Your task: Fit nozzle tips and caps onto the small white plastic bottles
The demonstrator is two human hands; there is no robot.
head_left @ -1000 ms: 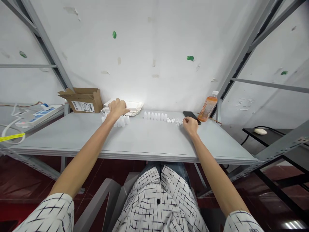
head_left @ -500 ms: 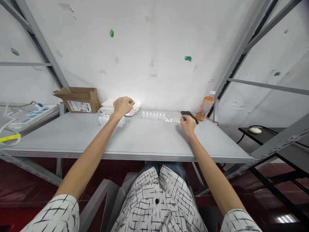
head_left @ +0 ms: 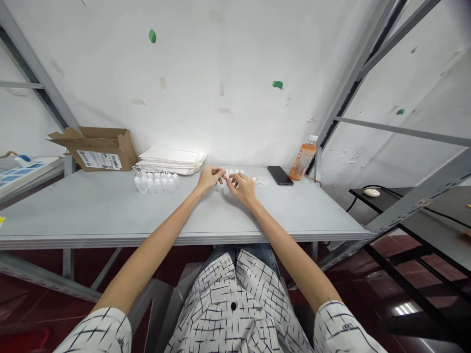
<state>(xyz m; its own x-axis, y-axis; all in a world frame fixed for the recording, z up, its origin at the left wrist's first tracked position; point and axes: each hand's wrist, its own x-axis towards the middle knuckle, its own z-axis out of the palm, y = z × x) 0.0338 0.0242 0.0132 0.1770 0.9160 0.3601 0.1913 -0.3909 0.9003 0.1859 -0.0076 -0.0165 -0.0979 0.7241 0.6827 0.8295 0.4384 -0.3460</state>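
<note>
My left hand (head_left: 211,177) and my right hand (head_left: 242,186) meet over the middle of the table, fingertips pinched together and nearly touching. What the fingers hold is too small and too covered to make out. Just below the fingertips shows a small translucent white bottle (head_left: 225,189); whether it is held or stands on the table I cannot tell. More small white bottles (head_left: 236,172) stand in a row behind the hands, partly hidden. Small white loose parts (head_left: 261,183) lie to the right of my right hand. At the left, several small white bottles with caps (head_left: 157,183) stand grouped.
A stack of white sheets (head_left: 171,159) lies behind the left bottles, beside an open cardboard box (head_left: 97,149). A black phone (head_left: 280,175) and a bottle of orange drink (head_left: 303,159) are at the right back. Metal frame posts (head_left: 358,93) flank the grey table (head_left: 128,215).
Both hands have come together at the middle: the left moved right from above the sheets, the right moved left from beside the phone. The view has shifted slightly.
</note>
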